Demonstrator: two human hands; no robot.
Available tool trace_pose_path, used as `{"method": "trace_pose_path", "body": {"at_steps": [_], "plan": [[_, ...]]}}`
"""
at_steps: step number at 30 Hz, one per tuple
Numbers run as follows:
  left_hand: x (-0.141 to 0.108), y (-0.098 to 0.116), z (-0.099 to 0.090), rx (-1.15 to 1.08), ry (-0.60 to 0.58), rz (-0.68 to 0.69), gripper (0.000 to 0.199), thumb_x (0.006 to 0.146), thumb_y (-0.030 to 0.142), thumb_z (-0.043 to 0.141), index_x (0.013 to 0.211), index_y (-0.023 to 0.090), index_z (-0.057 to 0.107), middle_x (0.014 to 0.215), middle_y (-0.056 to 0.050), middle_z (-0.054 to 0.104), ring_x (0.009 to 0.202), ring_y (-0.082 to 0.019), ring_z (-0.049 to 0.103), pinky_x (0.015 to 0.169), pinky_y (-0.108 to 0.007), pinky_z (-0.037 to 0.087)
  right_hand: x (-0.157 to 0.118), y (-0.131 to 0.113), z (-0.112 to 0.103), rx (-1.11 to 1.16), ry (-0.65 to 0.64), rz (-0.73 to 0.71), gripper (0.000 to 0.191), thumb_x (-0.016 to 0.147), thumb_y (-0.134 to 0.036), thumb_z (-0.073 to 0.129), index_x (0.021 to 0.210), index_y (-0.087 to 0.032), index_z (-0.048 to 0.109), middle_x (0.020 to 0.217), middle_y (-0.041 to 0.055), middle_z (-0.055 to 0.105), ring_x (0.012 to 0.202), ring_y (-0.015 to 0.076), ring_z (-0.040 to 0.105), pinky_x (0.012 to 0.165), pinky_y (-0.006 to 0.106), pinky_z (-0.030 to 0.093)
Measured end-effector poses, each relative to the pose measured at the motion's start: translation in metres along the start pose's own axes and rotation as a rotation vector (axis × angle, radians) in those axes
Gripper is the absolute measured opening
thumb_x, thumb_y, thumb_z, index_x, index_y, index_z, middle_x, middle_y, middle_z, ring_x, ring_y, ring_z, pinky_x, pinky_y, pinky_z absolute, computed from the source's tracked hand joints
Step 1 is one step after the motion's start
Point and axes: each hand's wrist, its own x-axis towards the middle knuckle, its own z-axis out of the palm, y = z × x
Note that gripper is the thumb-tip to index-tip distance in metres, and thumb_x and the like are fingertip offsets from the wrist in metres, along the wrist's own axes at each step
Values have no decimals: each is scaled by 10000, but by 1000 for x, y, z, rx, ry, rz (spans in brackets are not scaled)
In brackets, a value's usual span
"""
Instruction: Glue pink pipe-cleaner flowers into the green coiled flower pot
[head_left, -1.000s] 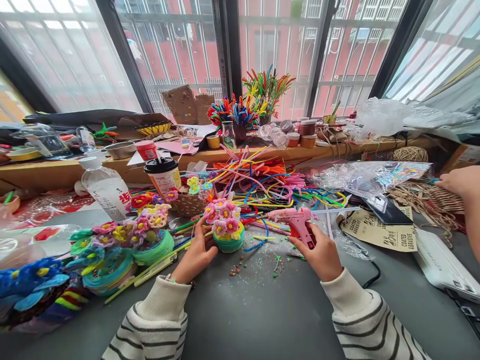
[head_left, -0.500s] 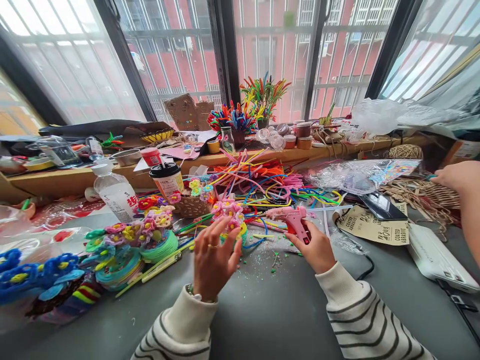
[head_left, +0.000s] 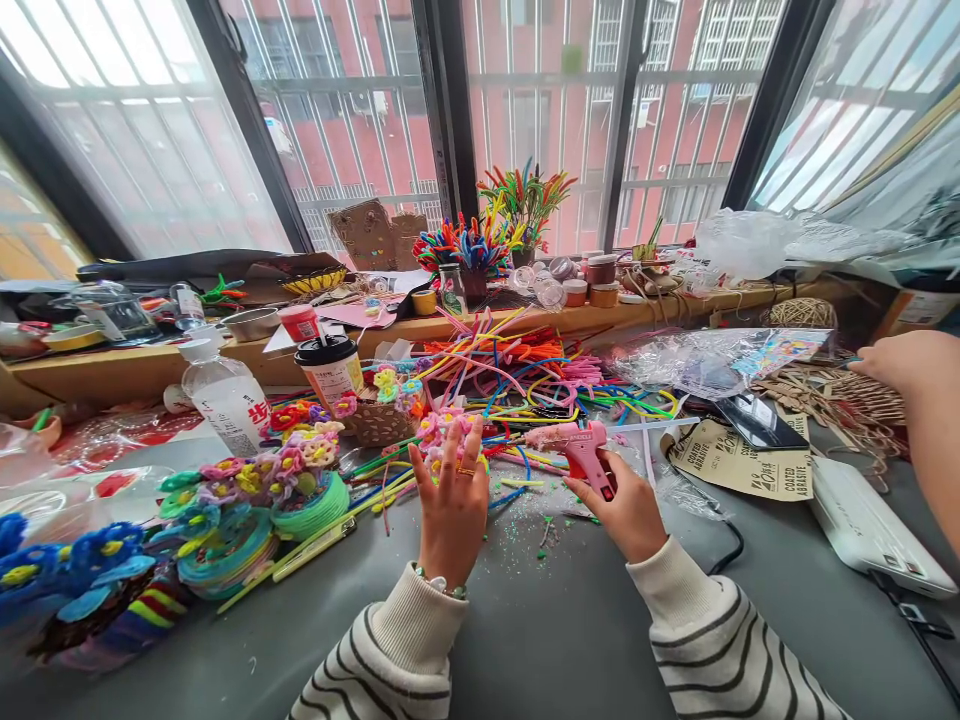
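My left hand (head_left: 453, 510) is raised with its fingers spread, in front of a bunch of pink pipe-cleaner flowers (head_left: 437, 432). The fingers hide part of the bunch, and whether they touch it cannot be told. My right hand (head_left: 626, 505) is wrapped round the handle of a pink glue gun (head_left: 579, 447), whose nozzle points left toward the flowers. A clear glue stick (head_left: 656, 425) sticks out of the gun's back. Green bits and glitter lie on the grey table (head_left: 540, 640) between my hands.
Finished flower pots (head_left: 309, 505) and a bottle (head_left: 225, 395) stand at the left. Loose pipe cleaners (head_left: 517, 365) are heaped behind. At the right are sandpaper (head_left: 742, 465), a phone (head_left: 761, 420), a white power bank (head_left: 877, 525) and another person's hand (head_left: 900, 360).
My left hand has turned and moved right, its fingers now pointing up before the pink flowers. The glue gun in my right hand has shifted slightly left and down in view.
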Motion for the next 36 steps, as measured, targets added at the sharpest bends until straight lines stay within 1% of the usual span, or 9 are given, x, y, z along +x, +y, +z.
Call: {"method": "trace_pose_path", "body": {"at_steps": [3, 6, 8, 12, 17, 21, 25, 30, 36], "plan": [[-1, 0, 3, -5, 41, -15, 140, 774, 113, 460, 725, 176, 576, 1278, -65, 461, 1197, -279, 386, 1002, -619, 18, 0, 1, 1, 3, 0, -7, 595, 593, -617, 540, 935, -131, 561, 814, 111, 649, 650, 212, 600, 610, 326, 470], [-2, 1, 4, -30, 64, -74, 162, 778, 112, 457, 701, 175, 585, 1230, -67, 512, 1188, -257, 402, 1025, -584, 28, 0, 4, 3, 7, 6, -13, 613, 593, -628, 531, 946, -128, 560, 839, 119, 649, 670, 217, 604, 620, 333, 473], [-3, 2, 5, -49, 66, -104, 168, 779, 113, 456, 705, 173, 595, 1227, -63, 516, 1193, -253, 397, 1036, -567, 35, 0, 5, 3, -7, 15, -6, 630, 585, -635, 534, 954, -125, 561, 829, 119, 648, 655, 216, 604, 613, 336, 473], [-4, 2, 5, -52, 62, -119, 138, 774, 139, 482, 709, 169, 600, 1230, -70, 512, 1184, -263, 407, 1032, -574, 51, 0, 4, 2, -26, -11, 12, 646, 574, -635, 544, 952, -112, 566, 761, 107, 647, 593, 200, 590, 582, 328, 470], [-5, 0, 4, -78, 92, -142, 141, 774, 151, 495, 675, 166, 594, 1182, -82, 550, 1135, -256, 460, 1027, -574, 75, 0, 3, 2, -6, 7, 10, 640, 567, -638, 541, 931, -112, 573, 760, 110, 652, 604, 204, 598, 578, 321, 473], [-5, -1, 3, -115, 101, -177, 101, 765, 165, 515, 761, 175, 615, 1171, -87, 556, 1120, -255, 473, 1026, -571, 97, 1, 5, 4, 22, 21, -2, 592, 584, -606, 552, 928, -124, 571, 780, 107, 662, 638, 210, 615, 589, 317, 479], [-4, -2, 3, -124, 109, -184, 134, 754, 171, 534, 848, 197, 627, 1201, -85, 534, 1146, -258, 449, 1027, -570, 92, 1, 6, 5, 34, 28, -30, 564, 600, -596, 548, 919, -132, 574, 776, 107, 664, 636, 211, 617, 585, 318, 477], [-5, -1, 4, -128, 91, -183, 92, 747, 180, 544, 760, 203, 632, 1193, -76, 540, 1141, -253, 453, 1027, -569, 79, 0, 6, 5, 0, 31, -35, 571, 595, -609, 545, 908, -132, 576, 779, 110, 656, 626, 209, 607, 575, 318, 468], [-6, -1, 6, -109, 95, -158, 110, 741, 173, 549, 654, 195, 613, 1215, -74, 523, 1151, -251, 444, 1026, -570, 61, 0, 6, 4, -9, 2, -9, 592, 586, -630, 533, 912, -138, 570, 782, 102, 656, 631, 205, 602, 598, 324, 470]]}}
